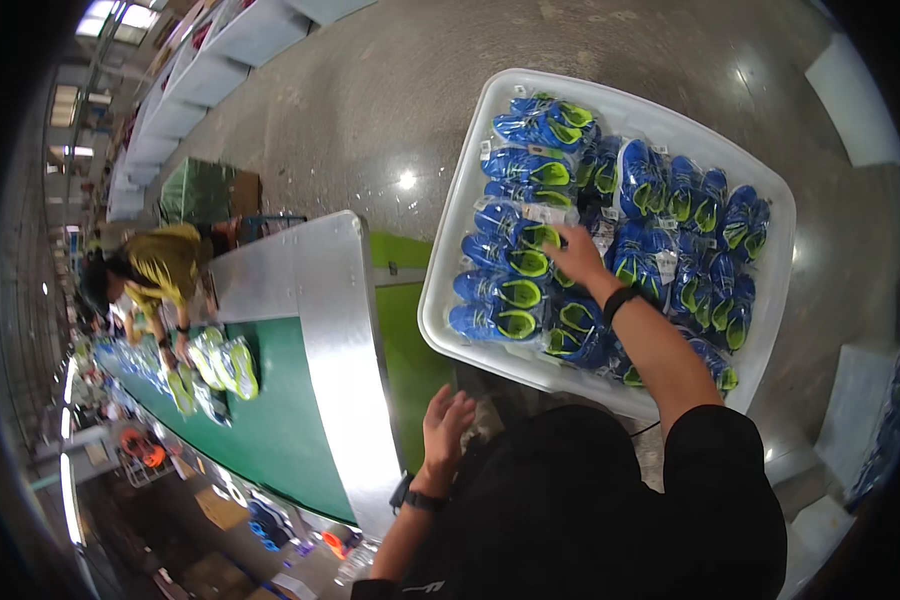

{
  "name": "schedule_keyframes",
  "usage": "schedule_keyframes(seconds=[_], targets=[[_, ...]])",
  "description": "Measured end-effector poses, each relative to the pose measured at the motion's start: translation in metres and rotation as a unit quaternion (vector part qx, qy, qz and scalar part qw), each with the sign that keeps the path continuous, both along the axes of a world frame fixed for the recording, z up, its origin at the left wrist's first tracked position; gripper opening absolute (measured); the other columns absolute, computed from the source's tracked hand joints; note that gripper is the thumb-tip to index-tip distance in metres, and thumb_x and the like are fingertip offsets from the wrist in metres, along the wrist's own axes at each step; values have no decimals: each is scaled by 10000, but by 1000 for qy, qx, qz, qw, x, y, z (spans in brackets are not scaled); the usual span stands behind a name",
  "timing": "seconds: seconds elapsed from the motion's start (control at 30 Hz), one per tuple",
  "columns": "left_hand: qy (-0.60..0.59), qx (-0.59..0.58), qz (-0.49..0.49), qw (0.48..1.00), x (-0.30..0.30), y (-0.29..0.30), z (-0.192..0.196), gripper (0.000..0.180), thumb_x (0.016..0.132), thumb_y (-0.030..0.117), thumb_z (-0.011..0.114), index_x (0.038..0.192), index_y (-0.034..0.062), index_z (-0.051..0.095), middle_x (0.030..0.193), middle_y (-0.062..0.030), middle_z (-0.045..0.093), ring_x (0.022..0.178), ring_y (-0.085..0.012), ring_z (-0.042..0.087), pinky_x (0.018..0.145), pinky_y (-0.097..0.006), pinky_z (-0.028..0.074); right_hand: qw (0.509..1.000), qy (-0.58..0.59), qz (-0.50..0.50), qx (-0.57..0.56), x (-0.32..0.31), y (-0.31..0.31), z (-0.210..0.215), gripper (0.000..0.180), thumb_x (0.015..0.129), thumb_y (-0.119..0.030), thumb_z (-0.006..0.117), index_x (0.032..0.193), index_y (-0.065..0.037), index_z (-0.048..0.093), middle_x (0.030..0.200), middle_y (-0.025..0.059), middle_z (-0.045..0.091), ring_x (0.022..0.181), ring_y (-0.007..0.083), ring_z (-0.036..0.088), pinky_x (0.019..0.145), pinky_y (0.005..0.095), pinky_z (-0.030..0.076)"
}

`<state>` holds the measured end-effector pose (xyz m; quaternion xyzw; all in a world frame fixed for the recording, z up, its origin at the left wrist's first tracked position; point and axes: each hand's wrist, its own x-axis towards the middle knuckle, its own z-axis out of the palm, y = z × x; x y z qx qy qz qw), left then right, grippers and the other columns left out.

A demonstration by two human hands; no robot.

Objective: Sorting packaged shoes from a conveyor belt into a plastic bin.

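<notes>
A large white tub [453,205] holds several pairs of blue shoes with lime-green linings, packed in clear plastic bags. My right hand [577,258] reaches into the tub with its fingers bent onto the edge of one bagged pair of shoes [505,232] in the left row; the fingertips partly blend with the plastic. White tags show on some of the bags. Outside the tub, near its lower left corner, my left hand [448,425] is raised beside the metal end of the conveyor. Its fingers are loosely curled and apart, with nothing in them.
To the left runs a green conveyor belt [290,420] with a metal end plate [335,320]. Pale shoes [225,365] lie on it, where a person in a yellow top [165,270] works. White bins [255,40] line the far left; another tub [855,400] stands right.
</notes>
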<state>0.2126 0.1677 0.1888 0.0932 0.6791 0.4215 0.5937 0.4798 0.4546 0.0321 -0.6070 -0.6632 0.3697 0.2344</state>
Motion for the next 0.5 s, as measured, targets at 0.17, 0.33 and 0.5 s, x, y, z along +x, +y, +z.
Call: schedule_keyframes(seconds=[0.17, 0.33, 0.5], targets=[[0, -80, 26, 996, -40, -62, 1, 504, 973, 171, 593, 1404, -20, 415, 1202, -168, 623, 1024, -251, 659, 857, -345, 549, 993, -6, -117, -23, -16, -75, 4, 764, 811, -339, 745, 1436, -44, 420, 1419, 265, 389, 1272, 423, 465, 1027, 457, 436], [-3, -161, 11, 987, -70, -97, 3, 467, 988, 177, 578, 1389, -7, 424, 1215, -174, 616, 1047, -269, 661, 864, -368, 562, 976, 75, -128, -161, -50, -111, -26, 1030, 837, -422, 718, 1544, -3, 96, 1477, 350, 270, 1373, 482, 330, 1092, 474, 379], [39, -209, -28, 977, -81, -98, 9, 465, 993, 175, 565, 1385, -27, 415, 1219, -179, 613, 1061, -286, 658, 878, -384, 558, 972, 7, -129, -194, -90, -119, -29, 1113, 826, -482, 705, 1518, 88, 46, 1489, 369, 240, 1401, 469, 285, 1141, 461, 313]])
